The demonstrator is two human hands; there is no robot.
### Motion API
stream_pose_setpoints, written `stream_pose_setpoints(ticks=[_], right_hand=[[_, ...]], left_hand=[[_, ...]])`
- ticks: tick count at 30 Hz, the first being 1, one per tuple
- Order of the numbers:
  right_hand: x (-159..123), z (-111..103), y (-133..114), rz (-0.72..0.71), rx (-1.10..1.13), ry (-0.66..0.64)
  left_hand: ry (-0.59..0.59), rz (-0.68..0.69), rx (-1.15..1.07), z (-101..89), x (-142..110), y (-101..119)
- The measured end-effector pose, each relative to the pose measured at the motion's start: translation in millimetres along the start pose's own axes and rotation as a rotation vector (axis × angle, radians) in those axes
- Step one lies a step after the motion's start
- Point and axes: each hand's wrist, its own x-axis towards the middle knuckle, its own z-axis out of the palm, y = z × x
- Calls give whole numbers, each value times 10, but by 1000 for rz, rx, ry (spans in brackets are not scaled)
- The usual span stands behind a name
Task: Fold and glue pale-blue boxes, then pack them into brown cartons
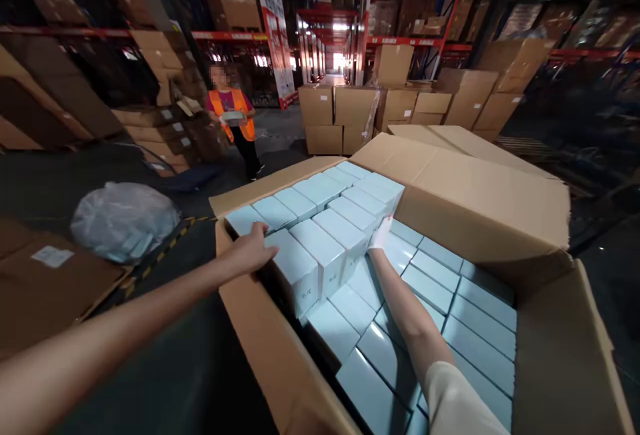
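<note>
A big open cardboard carton [260,348] stands in front of me, packed with several pale blue-white small boxes [325,248] in layers. The upper layer fills the far left part; a lower layer [450,315] shows to the right and near me. My left hand [250,248] lies on the left side of the upper stack, by the carton's left wall. My right hand [381,234] presses against the right side of the same stack, fingers partly hidden behind the boxes. Both hands bracket a block of the small boxes.
The carton's large flap [480,188] stands open to the right. A wrapped plastic bundle [123,220] lies left on the floor. A person in an orange vest [234,118] stands ahead holding something. Stacked cartons [345,115] and tall racks line the aisle.
</note>
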Motion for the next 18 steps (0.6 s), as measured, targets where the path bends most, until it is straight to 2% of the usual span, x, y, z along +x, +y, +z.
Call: stream_pose_setpoints(ticks=[2,4,5,6,8,10,12,15,18], right_hand=[[-69,188,39,121,9,6],[-88,273,77,201,39,-8],[-97,274,99,233,63,-20],[-119,250,120,259,93,-36],[-240,145,134,293,168,-79],[-492,24,69,301,258,-127],[-826,-45,-101,303,349,-171],[-1235,-20,-463,368,458,-202],[-1318,8,-696,448,539,-237]], left_hand=[[13,127,322,29,-121,143],[113,320,476,151,-230,327],[126,422,493,236,-257,419],[98,523,484,326,-263,501],[-46,716,436,492,-213,620],[-184,812,389,606,-117,673],[-215,794,357,659,-21,679],[-142,667,364,671,68,677],[-130,543,427,673,116,719]])
